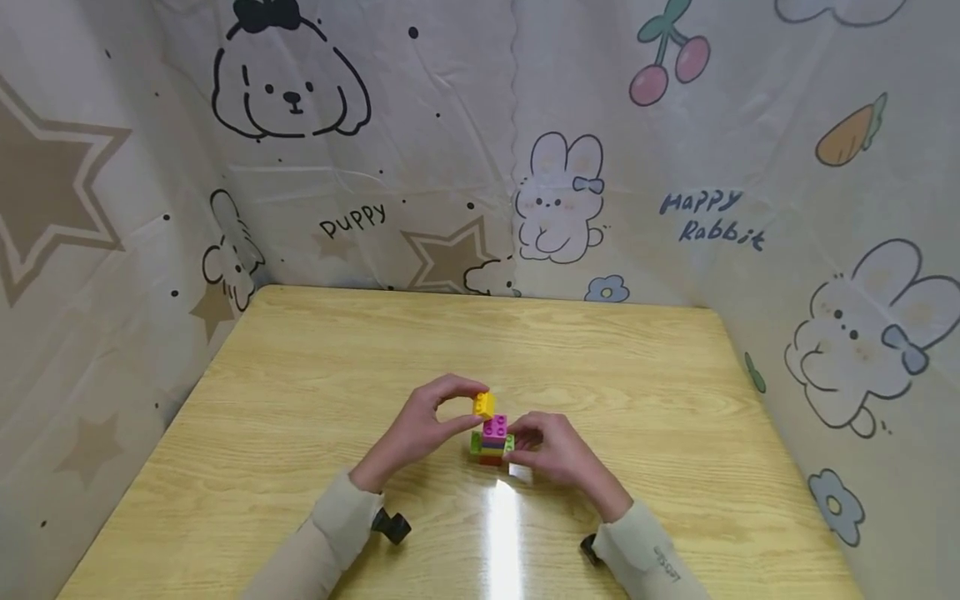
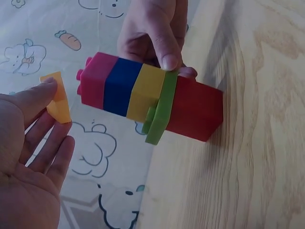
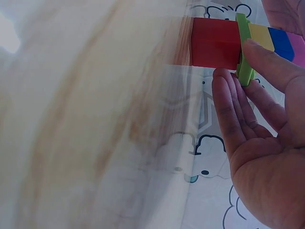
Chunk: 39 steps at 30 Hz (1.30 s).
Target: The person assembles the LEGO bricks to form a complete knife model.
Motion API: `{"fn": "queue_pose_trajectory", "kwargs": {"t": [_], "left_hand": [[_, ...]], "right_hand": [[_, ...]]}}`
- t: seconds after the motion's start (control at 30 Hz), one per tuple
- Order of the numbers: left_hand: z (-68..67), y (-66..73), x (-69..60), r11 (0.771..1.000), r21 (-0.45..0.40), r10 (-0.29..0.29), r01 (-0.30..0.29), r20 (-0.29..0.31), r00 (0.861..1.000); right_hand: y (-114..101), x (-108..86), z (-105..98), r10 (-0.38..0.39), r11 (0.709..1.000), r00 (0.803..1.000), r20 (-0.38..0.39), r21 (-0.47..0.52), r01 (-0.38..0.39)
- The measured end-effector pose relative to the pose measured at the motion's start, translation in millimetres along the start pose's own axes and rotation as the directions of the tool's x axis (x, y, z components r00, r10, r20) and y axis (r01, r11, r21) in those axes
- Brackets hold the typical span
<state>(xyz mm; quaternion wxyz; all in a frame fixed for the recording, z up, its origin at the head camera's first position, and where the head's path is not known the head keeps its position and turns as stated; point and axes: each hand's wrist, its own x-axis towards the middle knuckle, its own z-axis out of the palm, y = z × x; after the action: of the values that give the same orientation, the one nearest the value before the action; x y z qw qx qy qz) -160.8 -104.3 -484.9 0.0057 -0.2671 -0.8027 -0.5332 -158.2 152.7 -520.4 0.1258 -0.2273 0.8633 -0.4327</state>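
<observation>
A tower of toy building blocks stands upright on the table: a red block [image 2: 196,109] at the bottom, then a thin green plate [image 2: 161,112], a yellow block [image 2: 144,93], a blue block [image 2: 123,83] and a pink block [image 1: 495,427] with studs on top. Between thumb and fingers, my left hand [image 1: 416,429] pinches a separate small yellow-orange block [image 1: 483,406]. It is just above and left of the pink block; the left wrist view shows a gap between them. My right hand [image 1: 557,450] pinches the green plate's right end, which juts out past the tower.
The tower is near the middle of the wooden table [image 1: 337,350]. A printed curtain [image 1: 450,100] hangs along the back and both sides. Black wrist devices [image 1: 392,527] sit under the sleeves. Bright glare [image 1: 503,533] lies on the tabletop in front of the tower.
</observation>
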Motion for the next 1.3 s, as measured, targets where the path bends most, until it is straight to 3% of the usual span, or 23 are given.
{"fn": "queue_pose_trajectory", "kwargs": {"t": [0.33, 0.67, 1.3], "left_hand": [[7.4, 6.8, 1.3, 0.999, 0.020, 0.038, -0.038, 0.035, 0.999], [12.5, 4.4, 2.4, 0.996, 0.022, 0.086, -0.087, 0.028, 0.996], [16.3, 9.3, 3.7, 0.996, 0.032, 0.077, -0.079, 0.048, 0.996]], "right_hand": [[1, -0.1, -1, -0.016, 1.000, 1.000, 0.002, -0.008, 0.016], [2, -0.4, 0, -0.016, 1.000, 1.000, -0.002, -0.013, 0.016], [1, -0.7, 0, -0.019, 1.000, 1.000, -0.002, -0.021, 0.019]]}}
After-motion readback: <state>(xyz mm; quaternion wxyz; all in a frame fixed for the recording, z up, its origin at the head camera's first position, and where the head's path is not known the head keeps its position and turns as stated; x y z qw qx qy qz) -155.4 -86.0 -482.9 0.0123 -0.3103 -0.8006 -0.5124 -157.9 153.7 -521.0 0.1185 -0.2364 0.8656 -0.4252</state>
